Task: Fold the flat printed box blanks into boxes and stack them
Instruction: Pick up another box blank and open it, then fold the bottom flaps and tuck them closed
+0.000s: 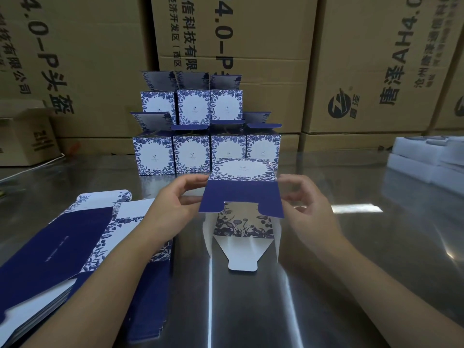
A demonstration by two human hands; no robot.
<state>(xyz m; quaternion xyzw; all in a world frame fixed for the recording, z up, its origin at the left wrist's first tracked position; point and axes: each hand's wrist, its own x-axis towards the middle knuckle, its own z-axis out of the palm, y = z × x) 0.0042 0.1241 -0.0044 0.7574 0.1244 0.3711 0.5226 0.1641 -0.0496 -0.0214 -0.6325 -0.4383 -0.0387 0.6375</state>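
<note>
The half-folded box (242,169) is held just above the desk (364,272), near its middle and straight in front of the person. Its white face with the blue floral border is turned up and away. Its navy flap (241,197) hangs toward the camera. Below it the open end shows a floral inner panel (242,227), white side flaps and a white tuck tab (242,259) reaching down toward the desk (whether the tab touches the metal I cannot tell). The left hand (173,204) closes its grip on the flap's left edge, pinching it between thumb and fingers. The right hand (305,199) has its grip at the flap's right corner, fingers curled over the box's right side. Just behind stand the folded boxes (192,154), four in a front row and three more in a row higher up behind them, their lids standing open. On the desk to the left lie the flat blanks (50,259) in a pile, with a second pile (148,285) beside it, partly under the left forearm. At the right edge lie white packages (426,162), and large brown cartons (263,46) with printed lettering wall off the back.
</note>
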